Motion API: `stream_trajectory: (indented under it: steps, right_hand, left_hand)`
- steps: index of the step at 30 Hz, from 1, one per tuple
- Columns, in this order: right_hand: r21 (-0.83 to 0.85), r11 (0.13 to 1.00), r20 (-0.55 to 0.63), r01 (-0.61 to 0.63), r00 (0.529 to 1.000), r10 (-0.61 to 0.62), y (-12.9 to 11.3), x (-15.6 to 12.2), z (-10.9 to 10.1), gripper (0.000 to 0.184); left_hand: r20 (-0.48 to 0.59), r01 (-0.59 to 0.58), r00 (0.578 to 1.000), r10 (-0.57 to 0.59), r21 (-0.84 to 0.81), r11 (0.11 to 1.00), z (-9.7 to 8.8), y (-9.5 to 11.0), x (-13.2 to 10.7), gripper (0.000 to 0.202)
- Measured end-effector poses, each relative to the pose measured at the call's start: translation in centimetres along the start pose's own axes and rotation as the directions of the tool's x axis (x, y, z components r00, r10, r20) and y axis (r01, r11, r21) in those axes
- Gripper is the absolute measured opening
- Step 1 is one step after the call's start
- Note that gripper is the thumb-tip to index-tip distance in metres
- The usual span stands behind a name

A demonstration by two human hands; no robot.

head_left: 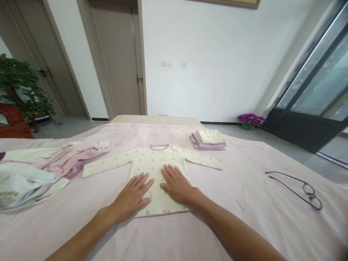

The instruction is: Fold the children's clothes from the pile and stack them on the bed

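A small cream long-sleeved shirt with a faint print and a lilac neckline lies flat, its sleeves spread to both sides and its collar pointing away from me. My left hand rests flat on the left side of its body, fingers apart. On the right side of the body lies my right hand, also flat with fingers stretched out. Neither hand grips the cloth. Parts of the shirt's lower body are hidden under my palms.
The pink sheet covers the surface. Crumpled clothes lie at the left. Behind the right sleeve sits a folded stack of clothes. Black-framed glasses rest at the right. Purple flowers stand on the floor by the wall.
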State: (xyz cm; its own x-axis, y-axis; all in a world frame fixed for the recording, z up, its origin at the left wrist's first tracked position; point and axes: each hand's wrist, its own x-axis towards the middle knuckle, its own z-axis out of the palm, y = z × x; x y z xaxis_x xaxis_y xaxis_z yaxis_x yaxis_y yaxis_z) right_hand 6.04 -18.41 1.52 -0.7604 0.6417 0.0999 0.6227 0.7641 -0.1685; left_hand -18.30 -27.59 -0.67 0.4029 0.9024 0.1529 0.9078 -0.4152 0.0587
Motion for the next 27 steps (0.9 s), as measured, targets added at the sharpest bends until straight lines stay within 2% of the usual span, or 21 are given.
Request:
stream_trajectory:
  steps: [3, 7, 11, 14, 17, 23, 27]
  right_hand:
    - [-0.048, 0.995, 0.021, -0.091, 0.996, 0.092, 2.2, 1.5, 0.2, 0.069]
    - [-0.130, 0.965, -0.028, -0.227, 0.974, 0.225, 5.3, 2.9, 0.2, 0.069]
    - [-0.153, 0.948, -0.076, -0.278, 0.960, 0.269, 6.8, 3.5, 0.8, 0.068]
    - [-0.145, 0.949, -0.104, -0.278, 0.959, 0.265, 7.1, 3.6, 1.3, 0.068]
    - [-0.131, 0.951, -0.110, -0.279, 0.958, 0.266, 7.2, 3.6, 1.5, 0.067]
    - [-0.107, 0.953, -0.109, -0.283, 0.956, 0.272, 7.3, 3.4, 1.4, 0.065]
    - [-0.091, 0.954, -0.110, -0.285, 0.955, 0.274, 7.1, 3.2, 1.0, 0.064]
  left_hand:
    - [0.036, 0.011, 0.999, -0.012, 0.010, 1.000, -0.2, 0.1, -0.1, 0.059]
    - [0.046, 0.020, 0.999, -0.020, 0.002, 1.000, -0.6, 0.2, -0.2, 0.059]
    - [0.027, 0.042, 0.999, -0.041, -0.037, 0.998, -0.8, -0.2, 0.5, 0.054]
    - [-0.004, 0.108, 0.994, -0.108, -0.047, 0.993, -0.9, -0.9, 2.2, 0.052]
    - [-0.024, 0.136, 0.990, -0.136, -0.014, 0.991, -0.5, -2.0, 4.9, 0.058]
    - [0.052, 0.223, 0.973, -0.224, 0.016, 0.975, 0.9, -4.9, 9.9, 0.067]
    - [0.038, 0.284, 0.958, -0.285, 0.025, 0.958, 1.7, -6.7, 11.9, 0.065]
